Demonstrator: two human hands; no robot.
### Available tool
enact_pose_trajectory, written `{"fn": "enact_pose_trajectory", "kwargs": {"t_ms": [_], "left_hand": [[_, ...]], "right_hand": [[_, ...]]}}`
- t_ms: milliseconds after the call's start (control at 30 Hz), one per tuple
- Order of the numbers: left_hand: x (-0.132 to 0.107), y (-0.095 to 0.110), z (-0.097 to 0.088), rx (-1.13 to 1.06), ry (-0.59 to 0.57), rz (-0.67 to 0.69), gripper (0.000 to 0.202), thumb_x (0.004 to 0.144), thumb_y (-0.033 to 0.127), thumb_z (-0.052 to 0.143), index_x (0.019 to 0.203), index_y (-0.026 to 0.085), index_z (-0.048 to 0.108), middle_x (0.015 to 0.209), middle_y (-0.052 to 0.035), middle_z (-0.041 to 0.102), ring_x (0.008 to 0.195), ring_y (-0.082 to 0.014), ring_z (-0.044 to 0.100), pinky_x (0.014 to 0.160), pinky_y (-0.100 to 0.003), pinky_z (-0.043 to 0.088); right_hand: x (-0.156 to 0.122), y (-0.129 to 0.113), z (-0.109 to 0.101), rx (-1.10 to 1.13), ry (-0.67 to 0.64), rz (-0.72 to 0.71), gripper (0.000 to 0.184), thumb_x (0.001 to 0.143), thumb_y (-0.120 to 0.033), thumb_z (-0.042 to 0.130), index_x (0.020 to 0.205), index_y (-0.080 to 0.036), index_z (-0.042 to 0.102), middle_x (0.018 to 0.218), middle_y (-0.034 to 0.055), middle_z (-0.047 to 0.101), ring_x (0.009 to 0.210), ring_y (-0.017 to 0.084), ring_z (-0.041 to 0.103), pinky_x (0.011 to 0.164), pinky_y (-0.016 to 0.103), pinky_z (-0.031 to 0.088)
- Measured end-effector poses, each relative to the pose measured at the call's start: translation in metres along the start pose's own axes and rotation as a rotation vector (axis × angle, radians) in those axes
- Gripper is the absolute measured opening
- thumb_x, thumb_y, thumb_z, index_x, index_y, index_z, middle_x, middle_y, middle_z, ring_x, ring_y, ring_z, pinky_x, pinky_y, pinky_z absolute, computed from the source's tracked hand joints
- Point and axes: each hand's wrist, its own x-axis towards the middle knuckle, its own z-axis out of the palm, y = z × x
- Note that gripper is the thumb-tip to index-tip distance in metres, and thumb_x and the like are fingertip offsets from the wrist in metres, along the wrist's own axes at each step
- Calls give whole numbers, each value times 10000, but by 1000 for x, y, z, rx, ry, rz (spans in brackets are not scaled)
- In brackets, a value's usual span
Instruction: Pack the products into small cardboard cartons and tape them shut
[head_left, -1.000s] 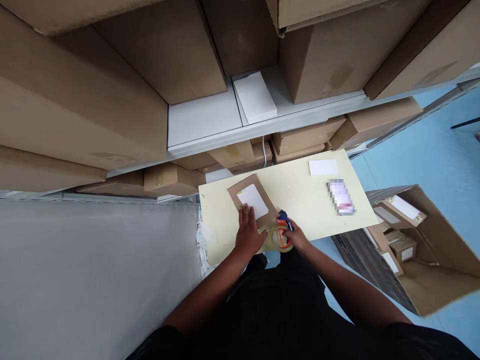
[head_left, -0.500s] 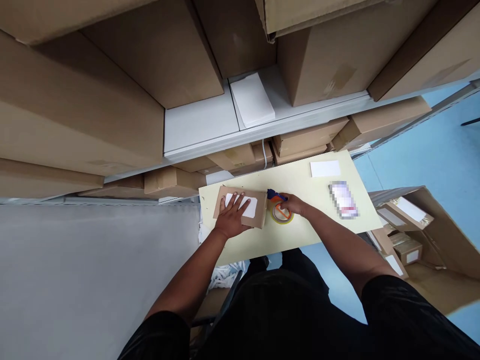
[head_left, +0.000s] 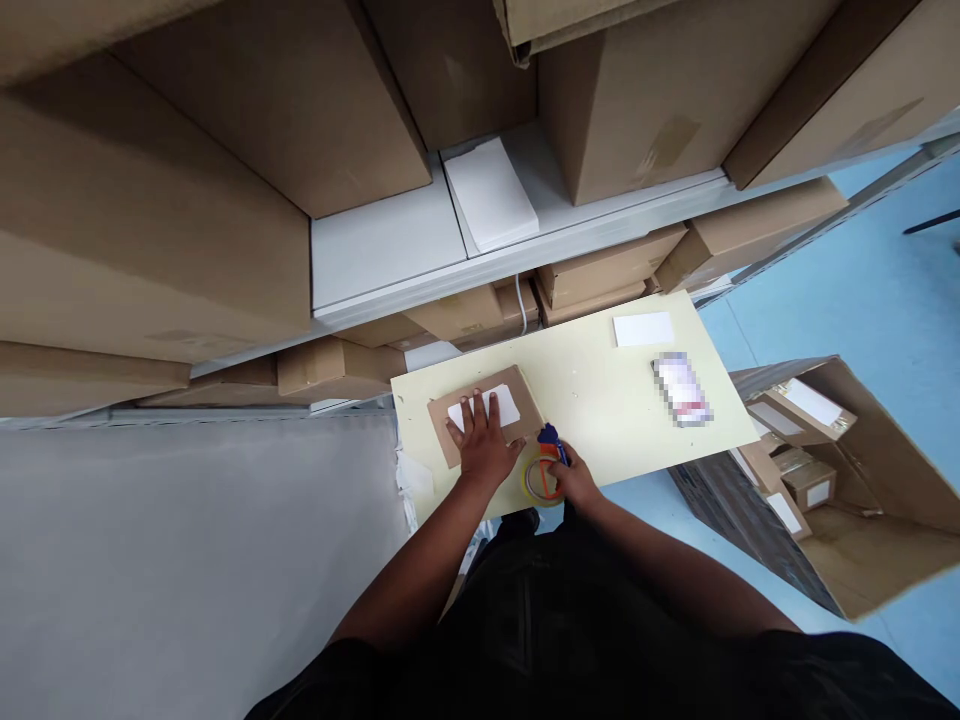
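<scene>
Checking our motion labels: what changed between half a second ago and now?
Box turned counterclockwise in view under the left hand; the right hand drew the tape dispenser back toward the person's body. The dispenser is still held; phone and white slip stayed put.

- Cardboard box (head_left: 528, 405): turned counterclockwise since half a second ago, left end nearer the front edge of the table (head_left: 637, 420).
- Right hand (head_left: 580, 482) and tape dispenser (head_left: 550, 451): drawn back to that edge.
</scene>
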Motion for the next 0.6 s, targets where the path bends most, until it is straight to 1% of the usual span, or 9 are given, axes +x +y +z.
{"fn": "enact_pose_trajectory", "kwargs": {"t_ms": [67, 100, 200, 300, 367, 433, 500, 567, 600], "left_hand": [[-8, 1, -3, -6, -34, -37, 1066, 841, 684, 624, 1645, 160, 158, 1705, -211, 92, 1559, -457, 74, 1179, -734, 126], [-12, -4, -7, -5, -64, -13, 1068, 833, 702, 622, 1642, 164, 178, 1704, -212, 94, 1556, -457, 95, 1181, -710, 170], [-26, -32, -21, 27, -147, 170, 1073, 770, 722, 690, 1623, 221, 271, 1711, -175, 113, 1548, -440, 168, 1196, -621, 242], [-33, -60, -25, 75, -167, 403, 1065, 743, 668, 757, 1613, 256, 301, 1705, -142, 175, 1562, -391, 169, 1250, -570, 154], [-32, -69, -18, 92, -145, 464, 1022, 781, 646, 734, 1612, 238, 304, 1695, -151, 211, 1573, -365, 134, 1265, -567, 86], [-30, -69, -7, 94, -101, 427, 980, 828, 650, 676, 1615, 207, 293, 1692, -165, 205, 1578, -357, 102, 1265, -580, 63], [-29, -65, 3, 82, -68, 376, 968, 862, 646, 631, 1624, 182, 258, 1696, -169, 181, 1582, -348, 77, 1266, -580, 60], [-29, -63, 8, 61, -60, 352, 970, 871, 620, 626, 1636, 187, 216, 1699, -155, 175, 1584, -336, 67, 1270, -570, 61], [-30, -62, 8, 48, -60, 344, 973, 871, 604, 632, 1641, 196, 200, 1701, -146, 176, 1584, -332, 68, 1273, -565, 63]], "right_hand": [[25, -23, -4, 4, 15, -10, 549, 646, -290, 611, 1189, -218, 657, 979, 22, 746, 886, 244, 676, 814, 353, 553], [40, -38, -11, -15, 6, -19, 543, 638, -286, 610, 1173, -211, 665, 966, 21, 746, 867, 236, 674, 802, 346, 551], [90, -83, -33, -173, -83, -21, 568, 616, -257, 625, 1178, -198, 674, 986, 20, 753, 871, 223, 676, 787, 327, 540], [131, -121, -41, -255, -166, -9, 508, 558, -203, 704, 1065, -185, 727, 879, 16, 758, 807, 226, 667, 752, 324, 523], [148, -136, -35, -291, -206, 0, 470, 534, -169, 736, 1004, -191, 748, 798, 5, 750, 766, 220, 654, 745, 322, 513], [156, -143, -28, -310, -226, -4, 492, 538, -158, 743, 1028, -196, 751, 798, 1, 751, 773, 220, 653, 764, 326, 514], [153, -142, -25, -308, -232, -17, 551, 561, -169, 733, 1111, -193, 734, 872, 9, 763, 824, 230, 666, 803, 339, 524], [139, -130, -33, -301, -230, -25, 605, 585, -182, 711, 1190, -189, 706, 963, 23, 769, 898, 249, 680, 854, 362, 532], [127, -119, -40, -296, -218, -28, 626, 591, -185, 700, 1218, -190, 693, 1000, 28, 768, 939, 261, 683, 884, 375, 531]]}}
